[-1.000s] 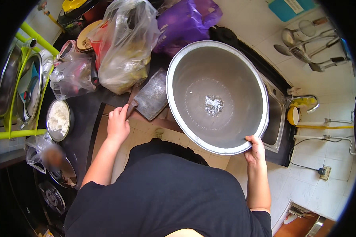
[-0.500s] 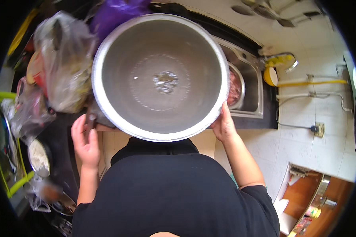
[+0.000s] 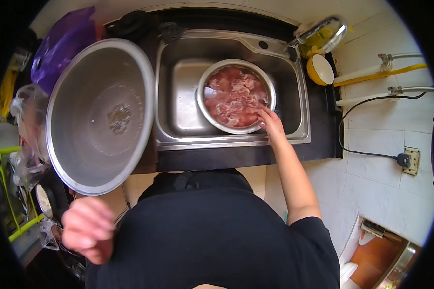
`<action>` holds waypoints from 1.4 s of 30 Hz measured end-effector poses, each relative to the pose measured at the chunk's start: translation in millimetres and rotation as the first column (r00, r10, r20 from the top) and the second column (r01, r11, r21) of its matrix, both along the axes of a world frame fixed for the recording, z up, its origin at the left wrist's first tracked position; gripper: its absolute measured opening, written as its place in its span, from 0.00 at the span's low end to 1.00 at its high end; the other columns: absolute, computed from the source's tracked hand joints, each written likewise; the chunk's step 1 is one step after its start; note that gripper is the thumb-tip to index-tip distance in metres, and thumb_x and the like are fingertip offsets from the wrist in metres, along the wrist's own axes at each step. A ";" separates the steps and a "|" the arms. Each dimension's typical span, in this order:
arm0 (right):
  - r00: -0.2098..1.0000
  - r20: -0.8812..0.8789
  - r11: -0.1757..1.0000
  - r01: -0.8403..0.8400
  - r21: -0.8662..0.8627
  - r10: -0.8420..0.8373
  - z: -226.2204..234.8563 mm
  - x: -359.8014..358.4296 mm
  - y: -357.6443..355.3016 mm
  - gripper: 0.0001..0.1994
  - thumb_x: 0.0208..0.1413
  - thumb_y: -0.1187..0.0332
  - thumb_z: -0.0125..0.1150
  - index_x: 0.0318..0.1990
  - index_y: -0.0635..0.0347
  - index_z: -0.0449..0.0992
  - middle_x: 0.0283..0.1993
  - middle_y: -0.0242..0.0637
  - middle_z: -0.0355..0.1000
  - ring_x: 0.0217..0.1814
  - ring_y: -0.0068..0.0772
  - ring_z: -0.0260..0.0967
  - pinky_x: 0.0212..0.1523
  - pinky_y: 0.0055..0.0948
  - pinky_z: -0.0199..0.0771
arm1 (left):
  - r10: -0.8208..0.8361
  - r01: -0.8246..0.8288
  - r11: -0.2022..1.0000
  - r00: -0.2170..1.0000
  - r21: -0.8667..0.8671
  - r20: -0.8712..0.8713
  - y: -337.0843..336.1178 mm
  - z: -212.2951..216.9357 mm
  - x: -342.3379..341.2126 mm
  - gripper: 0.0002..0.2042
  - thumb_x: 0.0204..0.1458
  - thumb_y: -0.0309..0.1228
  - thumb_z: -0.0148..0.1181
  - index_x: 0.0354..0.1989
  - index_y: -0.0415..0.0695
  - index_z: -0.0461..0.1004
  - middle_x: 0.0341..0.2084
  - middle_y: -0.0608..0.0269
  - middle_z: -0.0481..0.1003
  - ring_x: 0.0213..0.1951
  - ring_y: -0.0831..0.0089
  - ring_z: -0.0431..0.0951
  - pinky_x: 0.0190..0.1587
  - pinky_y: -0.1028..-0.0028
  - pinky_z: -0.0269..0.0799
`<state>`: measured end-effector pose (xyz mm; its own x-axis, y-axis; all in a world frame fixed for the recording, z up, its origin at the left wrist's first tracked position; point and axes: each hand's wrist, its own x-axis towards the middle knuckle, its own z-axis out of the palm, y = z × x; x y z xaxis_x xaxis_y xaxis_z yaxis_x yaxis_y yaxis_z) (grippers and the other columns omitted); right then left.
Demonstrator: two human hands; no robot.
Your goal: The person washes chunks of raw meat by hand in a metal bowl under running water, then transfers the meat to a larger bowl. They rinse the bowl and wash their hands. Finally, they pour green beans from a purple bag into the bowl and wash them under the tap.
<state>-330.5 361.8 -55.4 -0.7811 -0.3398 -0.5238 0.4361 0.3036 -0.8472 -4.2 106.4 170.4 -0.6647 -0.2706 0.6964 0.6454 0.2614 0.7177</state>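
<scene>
Head view, seen from above. At ten o'clock, a crumpled purple plastic bag (image 3: 62, 45), glossy and creased, with clear, wrinkled plastic bags (image 3: 26, 120) below it at nine o'clock; no labels legible on either. Filling the left half, a large round metal basin (image 3: 101, 115), dull grey, tilted with its hollow facing up, a small wet patch at its centre, its thin rolled rim overlapping the left edge of the sink (image 3: 178, 120). At twelve o'clock, that rectangular stainless sink set in a dark counter (image 3: 236, 156), holding a smaller round steel bowl (image 3: 205, 113) full of pink raw meat pieces (image 3: 234, 96), wet and glistening. Right hand (image 3: 271, 123) at the bowl's four o'clock rim, fingers bent and drawn close together, fingertips touching the meat just inside the rim. At one o'clock, a chrome tap (image 3: 323, 29) and a yellow bowl (image 3: 319, 69) on the counter corner. At three o'clock, white wall tiles, a black cable (image 3: 366, 154) to a wall socket (image 3: 412, 161). Bare sink floor left of the bowl. Left hand (image 3: 87, 229) at seven o'clock, blurred, below the basin and apart from it; open or closed, cannot tell.
</scene>
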 end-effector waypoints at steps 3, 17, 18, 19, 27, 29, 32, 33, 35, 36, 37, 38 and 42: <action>1.000 -0.012 1.000 0.012 -0.024 -0.012 -22.8 -39.3 10.3 0.27 0.53 0.64 0.50 0.58 0.67 0.56 0.53 0.41 0.64 0.54 0.32 0.60 0.53 0.24 0.59 | -0.130 0.145 0.989 0.913 -0.010 0.387 34.8 -20.8 -92.2 0.12 0.49 0.28 0.48 0.40 0.37 0.71 0.35 0.53 0.73 0.36 0.64 0.73 0.39 0.68 0.69; 0.982 0.153 0.986 0.129 -0.101 -0.113 -122.0 -121.8 -43.9 0.30 0.52 0.57 0.53 0.58 0.66 0.54 0.57 0.45 0.58 0.57 0.36 0.57 0.55 0.29 0.55 | -0.114 -0.571 0.767 0.328 0.293 0.938 58.7 -327.7 -304.5 0.24 0.51 0.37 0.52 0.52 0.34 0.58 0.44 0.52 0.68 0.47 0.66 0.68 0.49 0.72 0.63; 0.982 0.149 0.989 0.125 -0.083 -0.112 -140.8 -129.8 -44.6 0.31 0.51 0.56 0.53 0.58 0.65 0.54 0.58 0.45 0.57 0.57 0.36 0.56 0.55 0.30 0.55 | -0.231 -0.587 0.695 0.364 0.415 0.902 56.9 -334.9 -316.4 0.24 0.51 0.38 0.53 0.51 0.35 0.59 0.42 0.53 0.69 0.45 0.66 0.68 0.48 0.71 0.64; 0.983 0.149 0.991 0.119 -0.064 -0.108 -153.9 -133.8 -47.4 0.32 0.51 0.54 0.53 0.59 0.65 0.54 0.58 0.45 0.56 0.58 0.36 0.55 0.56 0.30 0.55 | -0.152 -0.639 0.692 0.324 0.334 0.934 54.4 -339.5 -326.3 0.23 0.50 0.39 0.53 0.48 0.36 0.61 0.38 0.56 0.70 0.39 0.67 0.70 0.42 0.68 0.67; 0.799 0.569 0.967 -0.059 -0.249 0.195 -139.0 -160.3 -75.9 0.35 0.46 0.42 0.54 0.58 0.52 0.59 0.58 0.36 0.60 0.58 0.32 0.57 0.54 0.32 0.61 | -0.783 -0.617 0.045 0.467 0.785 0.412 25.7 -374.2 -345.5 0.22 0.47 0.49 0.55 0.44 0.45 0.69 0.37 0.55 0.74 0.40 0.60 0.73 0.47 0.58 0.68; 0.724 0.651 0.971 -0.129 -0.201 0.231 -151.9 -168.7 -73.7 0.32 0.47 0.41 0.52 0.55 0.53 0.64 0.53 0.36 0.66 0.53 0.32 0.63 0.51 0.32 0.66 | -0.792 -0.599 0.027 0.476 0.801 0.383 30.0 -368.9 -346.8 0.22 0.48 0.48 0.54 0.43 0.43 0.69 0.37 0.54 0.74 0.40 0.60 0.74 0.45 0.55 0.69; 0.653 0.691 0.950 -0.178 -0.258 0.310 -117.4 -162.4 -70.4 0.32 0.47 0.42 0.53 0.54 0.55 0.65 0.51 0.36 0.67 0.52 0.33 0.64 0.50 0.30 0.66 | -0.843 -0.512 0.122 0.399 0.850 0.362 29.1 -352.4 -337.5 0.20 0.49 0.44 0.54 0.45 0.41 0.68 0.36 0.53 0.74 0.40 0.61 0.74 0.43 0.57 0.71; 0.637 0.678 0.930 -0.233 -0.283 0.366 -109.9 -161.0 -67.8 0.31 0.47 0.46 0.56 0.54 0.58 0.64 0.50 0.36 0.68 0.50 0.31 0.65 0.50 0.29 0.65 | -0.829 -0.388 0.105 0.474 0.916 0.296 30.7 -358.8 -333.2 0.19 0.48 0.35 0.56 0.48 0.40 0.65 0.38 0.53 0.73 0.41 0.63 0.75 0.42 0.60 0.73; 0.641 0.535 0.834 -0.441 -0.331 0.551 -92.4 -157.6 -62.2 0.30 0.46 0.51 0.60 0.54 0.60 0.64 0.49 0.37 0.68 0.48 0.29 0.66 0.49 0.27 0.66 | -0.734 -0.413 0.308 0.470 0.857 0.490 41.2 -332.4 -335.7 0.21 0.46 0.26 0.59 0.49 0.40 0.63 0.40 0.57 0.72 0.41 0.67 0.75 0.43 0.66 0.72; 0.622 0.457 0.771 -0.540 -0.339 0.636 -87.4 -155.0 -59.1 0.30 0.46 0.54 0.61 0.54 0.61 0.63 0.48 0.38 0.68 0.47 0.28 0.66 0.48 0.26 0.66 | -0.770 -0.347 0.313 0.452 0.884 0.450 43.9 -328.2 -333.8 0.21 0.45 0.24 0.59 0.49 0.40 0.64 0.41 0.59 0.72 0.40 0.69 0.75 0.44 0.69 0.72; 0.649 0.439 0.779 -0.574 -0.254 0.621 -90.2 -151.4 -57.5 0.24 0.47 0.64 0.62 0.51 0.62 0.65 0.44 0.36 0.70 0.45 0.24 0.67 0.45 0.23 0.68 | -0.711 -0.319 0.432 0.454 0.843 0.536 49.5 -318.9 -333.8 0.16 0.48 0.26 0.57 0.45 0.40 0.66 0.36 0.62 0.73 0.37 0.73 0.74 0.42 0.74 0.71; 0.685 0.361 0.773 -0.582 -0.253 0.633 -84.5 -145.0 -52.8 0.22 0.47 0.66 0.62 0.50 0.63 0.66 0.39 0.35 0.70 0.40 0.23 0.68 0.42 0.21 0.68 | -0.655 -0.356 0.487 0.456 0.798 0.603 49.7 -321.4 -331.0 0.15 0.48 0.26 0.57 0.44 0.39 0.67 0.34 0.62 0.73 0.35 0.73 0.74 0.40 0.74 0.70; 0.815 0.121 0.823 -0.567 -0.032 0.566 -71.0 -144.8 -41.8 0.15 0.50 0.69 0.58 0.45 0.63 0.69 0.36 0.33 0.71 0.37 0.21 0.67 0.40 0.18 0.66 | -0.185 -0.444 0.813 0.416 0.377 0.890 43.9 -327.7 -322.1 0.12 0.49 0.30 0.55 0.40 0.38 0.71 0.30 0.61 0.74 0.33 0.71 0.74 0.37 0.74 0.69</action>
